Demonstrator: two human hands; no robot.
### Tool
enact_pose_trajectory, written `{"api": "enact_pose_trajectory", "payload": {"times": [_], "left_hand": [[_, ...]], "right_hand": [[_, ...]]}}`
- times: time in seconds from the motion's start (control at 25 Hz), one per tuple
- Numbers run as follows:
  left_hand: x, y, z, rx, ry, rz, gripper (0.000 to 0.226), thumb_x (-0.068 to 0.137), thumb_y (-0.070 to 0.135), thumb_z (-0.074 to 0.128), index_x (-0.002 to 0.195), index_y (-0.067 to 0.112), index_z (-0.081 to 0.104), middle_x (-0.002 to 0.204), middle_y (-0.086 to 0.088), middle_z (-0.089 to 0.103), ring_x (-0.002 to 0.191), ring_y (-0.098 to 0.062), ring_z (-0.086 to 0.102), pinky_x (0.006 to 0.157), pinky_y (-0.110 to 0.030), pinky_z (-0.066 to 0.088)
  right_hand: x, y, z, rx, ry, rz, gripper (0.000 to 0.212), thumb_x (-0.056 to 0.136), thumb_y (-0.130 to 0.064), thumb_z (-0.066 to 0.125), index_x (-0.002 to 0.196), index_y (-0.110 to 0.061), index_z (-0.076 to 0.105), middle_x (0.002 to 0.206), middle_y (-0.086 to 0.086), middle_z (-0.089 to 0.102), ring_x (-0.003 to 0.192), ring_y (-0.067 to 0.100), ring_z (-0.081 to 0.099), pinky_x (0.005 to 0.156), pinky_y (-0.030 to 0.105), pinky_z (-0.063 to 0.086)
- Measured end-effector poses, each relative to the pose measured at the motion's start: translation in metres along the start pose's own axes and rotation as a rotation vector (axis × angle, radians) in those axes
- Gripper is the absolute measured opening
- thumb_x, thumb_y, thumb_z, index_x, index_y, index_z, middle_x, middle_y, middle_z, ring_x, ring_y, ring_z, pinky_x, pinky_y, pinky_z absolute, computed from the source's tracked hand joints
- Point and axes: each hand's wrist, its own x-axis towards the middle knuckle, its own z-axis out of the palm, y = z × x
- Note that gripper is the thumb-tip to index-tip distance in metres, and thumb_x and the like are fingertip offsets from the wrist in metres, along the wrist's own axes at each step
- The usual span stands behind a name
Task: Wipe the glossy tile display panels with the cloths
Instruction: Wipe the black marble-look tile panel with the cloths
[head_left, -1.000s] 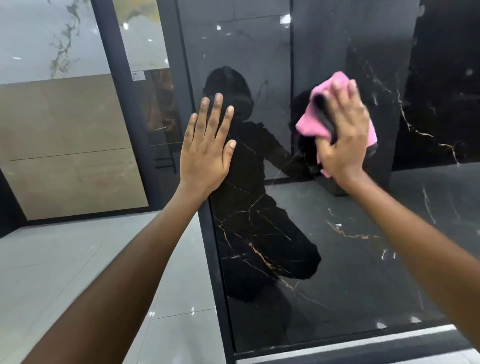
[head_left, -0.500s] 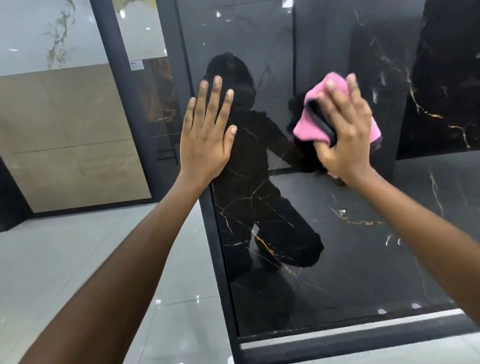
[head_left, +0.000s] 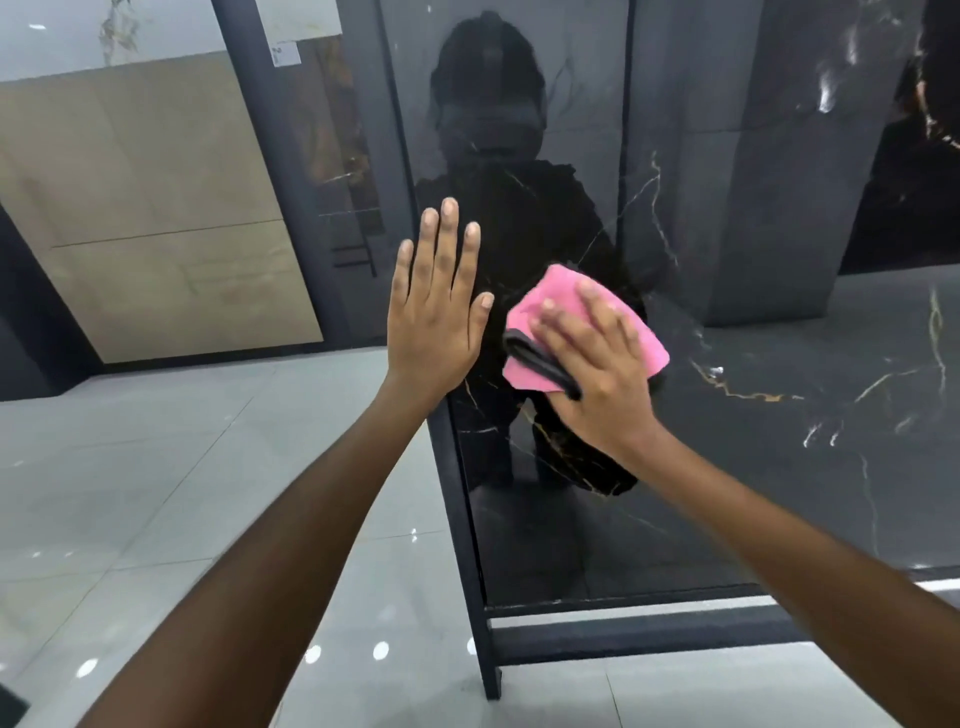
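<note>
Pink cloth (head_left: 566, 312): a folded microfibre cloth with a dark trim along its lower left edge, held flat against the glossy black tile panel, near the panel's left side and about halfway up.
Right hand (head_left: 597, 364): spread over the cloth, fingers straight and slightly fanned, pressing it onto the panel; the fingertips are blurred. The cloth shows above, left and right of the hand.
Left hand (head_left: 434, 306): flat and released, palm forward, fingers straight and pointing up, grasping nothing. It lies against the panel's left edge, just beside the cloth; I cannot tell whether its little finger touches the cloth.
Arms: both bare forearms reach in from the bottom of the view, the left from the lower left, the right from the lower right.
Black tile panel (head_left: 649, 493): upright, polished, black with thin gold and white veins. It mirrors a dark outline of the person directly behind the two hands, and grey surfaces to the right.
Frame (head_left: 470, 545): a dark metal edge runs down the panel's left side to a foot on the floor, and a dark rail crosses beneath the panel.
Floor (head_left: 156, 493): pale grey glossy tiles with bright spots of reflected light.
Beige panel (head_left: 156, 208): a matt tan display panel stands well apart to the left, tilted in the wide-angle view.
White marbled panel (head_left: 104, 31): sits above the beige one at top left.
</note>
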Motion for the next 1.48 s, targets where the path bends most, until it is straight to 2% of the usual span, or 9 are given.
{"api": "enact_pose_trajectory", "payload": {"times": [0.2, 0.28, 0.52, 0.76, 0.84, 1.0, 1.16, 1.28, 1.48], "left_hand": [[0.003, -0.002, -0.003, 0.011, -0.032, -0.005, 0.061, 0.099, 0.032, 0.039, 0.151, 0.009, 0.019, 0.156, -0.02, 0.029, 0.145, -0.034, 0.021, 0.121, -0.036, -0.001], [0.0, -0.001, -0.003, 0.006, -0.019, -0.003, 0.06, 0.099, 0.032, 0.039, 0.151, 0.008, 0.02, 0.156, -0.021, 0.03, 0.145, -0.035, 0.022, 0.121, -0.036, -0.002], [-0.022, 0.022, 0.002, -0.06, -0.044, -0.088, 0.058, 0.101, 0.024, 0.041, 0.151, 0.0, 0.024, 0.155, -0.028, 0.026, 0.145, -0.04, 0.02, 0.121, -0.042, 0.006], [-0.096, 0.044, 0.018, -0.026, -0.152, 0.004, 0.054, 0.106, 0.035, 0.017, 0.151, 0.005, 0.018, 0.153, -0.021, 0.018, 0.142, -0.037, 0.018, 0.121, -0.037, -0.004], [-0.107, 0.043, 0.023, 0.02, -0.153, -0.004, 0.053, 0.106, 0.036, 0.014, 0.15, 0.007, 0.023, 0.152, -0.021, 0.026, 0.14, -0.036, 0.021, 0.12, -0.038, -0.004], [-0.127, 0.051, 0.027, 0.019, -0.141, -0.007, 0.056, 0.104, 0.046, 0.02, 0.15, 0.013, 0.025, 0.151, -0.022, 0.029, 0.139, -0.038, 0.021, 0.119, -0.044, 0.0], [-0.156, 0.051, 0.035, 0.026, -0.119, 0.078, 0.061, 0.103, 0.049, 0.022, 0.157, 0.023, 0.009, 0.162, -0.018, -0.001, 0.15, -0.034, -0.002, 0.12, -0.047, -0.001], [-0.166, 0.054, 0.04, 0.022, -0.115, 0.066, 0.052, 0.105, 0.046, 0.023, 0.149, 0.02, 0.029, 0.157, -0.017, 0.013, 0.148, -0.033, 0.0, 0.12, -0.046, -0.003], [-0.172, 0.055, 0.042, -0.019, -0.062, 0.045, 0.055, 0.105, 0.041, 0.022, 0.156, 0.024, 0.015, 0.158, -0.015, 0.01, 0.151, -0.026, -0.006, 0.12, -0.044, -0.001]], "right_hand": [[-0.108, -0.064, 0.028, -0.064, -0.643, -0.686, 0.064, 0.082, -0.025, 0.069, 0.142, -0.018, 0.047, 0.149, 0.001, 0.043, 0.143, 0.017, 0.028, 0.121, 0.037, -0.013], [-0.106, -0.034, 0.015, -0.04, -0.633, -0.759, 0.068, 0.075, -0.028, 0.081, 0.137, -0.02, 0.054, 0.145, -0.001, 0.049, 0.139, 0.016, 0.038, 0.122, 0.037, -0.005], [-0.05, 0.039, -0.011, -0.201, -0.017, 0.052, 0.067, 0.087, -0.027, 0.046, 0.151, -0.02, 0.03, 0.159, 0.004, 0.027, 0.15, 0.024, 0.008, 0.122, 0.04, 0.002], [-0.176, -0.008, 0.008, -0.131, -0.609, -0.646, 0.091, 0.069, -0.023, 0.081, 0.145, -0.019, 0.032, 0.154, 0.001, 0.036, 0.15, 0.024, 0.003, 0.122, 0.042, -0.002], [-0.152, 0.022, -0.01, -0.153, -0.404, -0.453, 0.083, 0.078, -0.032, 0.076, 0.148, -0.023, 0.031, 0.157, 0.001, 0.031, 0.148, 0.026, 0.013, 0.119, 0.047, 0.006], [-0.114, 0.041, -0.01, -0.194, 0.089, 0.329, 0.069, 0.088, -0.026, 0.057, 0.151, -0.023, 0.03, 0.156, 0.013, 0.028, 0.148, 0.03, 0.015, 0.118, 0.045, 0.009], [-0.218, -0.044, 0.044, -0.137, -0.368, -0.191, 0.091, 0.076, -0.043, 0.07, 0.152, -0.026, 0.024, 0.158, 0.0, 0.02, 0.146, 0.024, 0.012, 0.116, 0.041, 0.009], [-0.274, -0.064, 0.041, -0.082, -0.594, -0.452, 0.08, 0.083, -0.035, 0.066, 0.151, -0.024, 0.025, 0.164, -0.002, -0.001, 0.15, 0.021, 0.003, 0.121, 0.043, -0.007], [-0.2, -0.081, 0.055, -0.033, -0.257, 0.082, 0.051, 0.101, -0.031, 0.037, 0.15, -0.023, 0.029, 0.158, -0.002, 0.026, 0.15, 0.022, 0.011, 0.119, 0.044, 0.008]]}}
